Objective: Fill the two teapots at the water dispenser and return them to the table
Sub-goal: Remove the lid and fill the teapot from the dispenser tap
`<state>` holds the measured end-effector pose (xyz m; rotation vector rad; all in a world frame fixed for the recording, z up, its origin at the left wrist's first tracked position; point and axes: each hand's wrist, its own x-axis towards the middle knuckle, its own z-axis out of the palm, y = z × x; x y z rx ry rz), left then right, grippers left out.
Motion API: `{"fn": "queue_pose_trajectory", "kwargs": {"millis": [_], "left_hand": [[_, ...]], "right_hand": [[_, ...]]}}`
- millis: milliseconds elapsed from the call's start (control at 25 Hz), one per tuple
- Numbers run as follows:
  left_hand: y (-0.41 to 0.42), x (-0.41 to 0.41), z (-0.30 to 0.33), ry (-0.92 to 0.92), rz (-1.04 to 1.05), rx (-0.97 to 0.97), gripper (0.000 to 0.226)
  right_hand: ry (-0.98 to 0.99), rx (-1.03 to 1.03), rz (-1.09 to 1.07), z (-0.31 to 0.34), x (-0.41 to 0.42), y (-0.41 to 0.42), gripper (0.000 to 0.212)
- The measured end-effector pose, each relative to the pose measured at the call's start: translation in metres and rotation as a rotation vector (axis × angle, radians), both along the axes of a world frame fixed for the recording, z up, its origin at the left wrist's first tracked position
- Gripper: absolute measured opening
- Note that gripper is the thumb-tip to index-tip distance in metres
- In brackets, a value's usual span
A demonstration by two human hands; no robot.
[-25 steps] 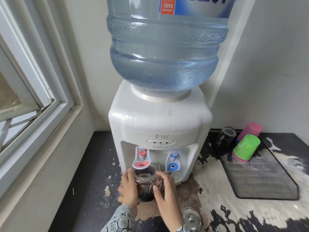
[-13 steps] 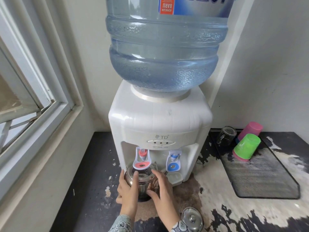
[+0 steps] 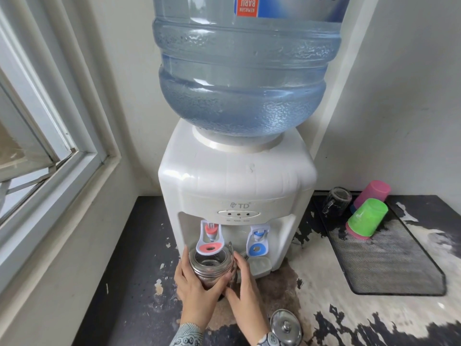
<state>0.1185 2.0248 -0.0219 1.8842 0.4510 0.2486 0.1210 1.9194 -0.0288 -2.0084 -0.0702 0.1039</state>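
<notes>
Dark bench (image 3: 139,283), its surface badly worn in pale patches. The white water dispenser (image 3: 237,186) stands on it at the back, a steel lid (image 3: 285,327) lies near the front, a black mesh mat (image 3: 389,260) sits right.

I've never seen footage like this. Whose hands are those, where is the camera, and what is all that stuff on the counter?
There is no robot here: a person wears a wide-angle camera on the head, so you look down at their own two hands. The left hand and right hand curl round a steel teapot with a mesh strainer inside, held under the red tap of a white tabletop water dispenser. A blue tap sits beside it, and a big clear blue water bottle stands on top. The round steel lid lies on the worn dark counter. To the right, a black mesh mat carries a green plastic cup, a pink one and a clear glass mug.
</notes>
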Motion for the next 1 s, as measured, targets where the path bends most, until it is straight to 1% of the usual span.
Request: {"fn": "queue_pose_trajectory", "kwargs": {"millis": [360,600,800,1000], "left_hand": [[0.009,0.002,0.001,0.035,-0.060,-0.027,0.116],[0.009,0.000,0.005,0.034,-0.073,0.022,0.118],[0.010,0.000,0.010,0.047,-0.065,-0.008,0.121],[0.010,0.000,0.014,0.071,-0.079,-0.023,0.122]], "right_hand": [[-0.001,0.011,-0.023,-0.001,-0.004,0.001,0.081],[0.004,-0.006,-0.024,-0.001,-0.007,0.002,0.082],[-0.001,0.016,-0.023,-0.002,-0.006,0.002,0.082],[-0.008,-0.025,-0.016,0.005,-0.007,0.000,0.079]]}}
